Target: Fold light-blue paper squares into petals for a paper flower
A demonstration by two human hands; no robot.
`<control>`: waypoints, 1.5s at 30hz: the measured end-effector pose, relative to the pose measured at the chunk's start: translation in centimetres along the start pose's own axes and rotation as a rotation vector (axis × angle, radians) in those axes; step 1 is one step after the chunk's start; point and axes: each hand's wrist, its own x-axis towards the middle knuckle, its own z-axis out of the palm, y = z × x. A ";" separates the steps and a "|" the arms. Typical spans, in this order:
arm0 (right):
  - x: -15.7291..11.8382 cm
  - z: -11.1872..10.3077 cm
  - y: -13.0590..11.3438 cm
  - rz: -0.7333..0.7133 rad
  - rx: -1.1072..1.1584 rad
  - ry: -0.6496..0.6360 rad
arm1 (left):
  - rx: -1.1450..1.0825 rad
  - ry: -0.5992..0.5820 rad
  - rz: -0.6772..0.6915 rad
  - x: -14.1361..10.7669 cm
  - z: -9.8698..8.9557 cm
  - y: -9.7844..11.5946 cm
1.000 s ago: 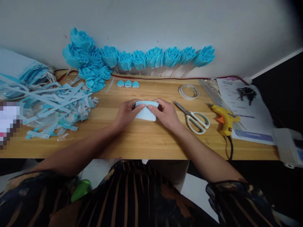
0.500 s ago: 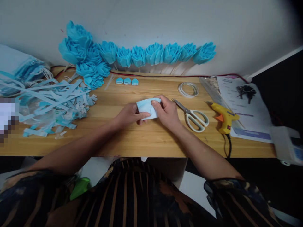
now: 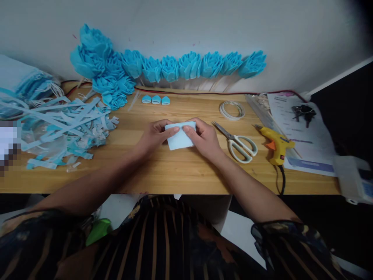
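Note:
Between my two hands is a pale blue sheet, roughly square, held just above the wooden table. Whether it is cloth or paper I cannot tell. My left hand pinches its upper left corner, thumb on top. At the upper right my right hand grips it the same way, the two thumb tips close together near the top edge. The fingers behind the sheet are hidden. Beyond my hands lie three small folded blue pieces in a row. White-handled scissors rest to the right of my right hand.
Blue handmade flowers on sticks lean along the wall. Cut strips and scraps heap up at the left. On the right are a tape roll, a yellow glue gun with its cable, keys and a printed sheet.
My left thumb has moved up from the sheet's lower edge to its upper part. The sheet now lies flatter toward me, with its lower half uncovered. My right hand has shifted only slightly.

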 end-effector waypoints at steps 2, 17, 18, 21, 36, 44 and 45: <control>0.1 0.0 0.1 0.077 0.083 -0.060 | -0.020 0.015 0.005 0.0 0.0 -0.1; 0.6 -1.5 -0.1 0.226 0.129 -0.298 | -0.004 0.076 0.063 0.4 -0.7 -0.2; 0.6 -1.7 -0.2 0.205 0.124 -0.263 | 0.023 0.074 0.072 0.3 -0.7 -0.2; 0.6 -1.6 -0.3 0.159 0.131 -0.194 | 0.116 0.055 0.105 0.2 -0.5 0.0; 0.6 -0.6 0.6 0.147 0.130 0.062 | 0.374 -0.150 -0.032 -0.1 0.1 -0.8; 0.5 -0.3 0.6 0.216 0.206 0.017 | 0.369 -0.157 0.179 -0.6 0.3 -1.1; 0.5 -0.2 0.5 0.231 0.246 0.019 | 0.368 -0.160 0.198 -0.6 0.3 -1.1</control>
